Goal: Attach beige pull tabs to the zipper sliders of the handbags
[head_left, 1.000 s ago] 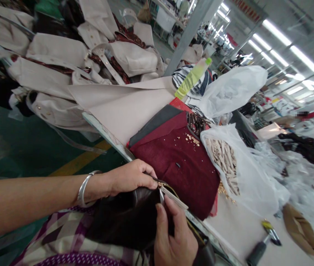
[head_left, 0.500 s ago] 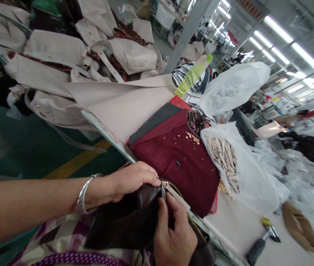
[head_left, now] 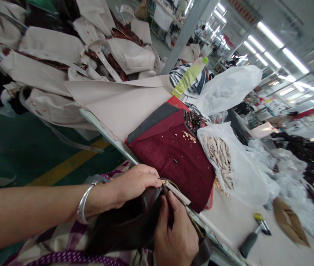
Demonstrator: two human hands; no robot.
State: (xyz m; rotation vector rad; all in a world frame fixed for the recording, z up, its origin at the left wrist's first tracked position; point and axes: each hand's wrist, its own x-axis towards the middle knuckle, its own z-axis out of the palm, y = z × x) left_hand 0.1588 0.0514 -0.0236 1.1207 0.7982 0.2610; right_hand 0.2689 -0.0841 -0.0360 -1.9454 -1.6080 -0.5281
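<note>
A dark brown leather bag (head_left: 123, 231) lies across my lap, its zipper (head_left: 198, 226) running along the right side. My left hand (head_left: 134, 183) is closed on the bag's edge beside the zipper's end, thumb and fingers pinched together. My right hand (head_left: 176, 232) pinches the bag just below, thumb against index finger. Between the hands sits a small gold zipper slider (head_left: 164, 182), and from it a pale pull tab (head_left: 177, 192) points right over my right fingertips. The bag's inside is mostly dark.
Maroon cloth (head_left: 173, 166) covers the table's near part, with gold rings (head_left: 189, 137) on it. A plastic bag (head_left: 242, 184) of beige pulls (head_left: 219, 155) lies to the right. A hammer (head_left: 253, 236) rests nearer the front edge. Cream bags (head_left: 51, 48) are piled at left.
The view has shifted slightly, so the table things appear a little further left. Both hands keep their pinch on the bag, and the pull tab lies a bit flatter over the right fingers.
</note>
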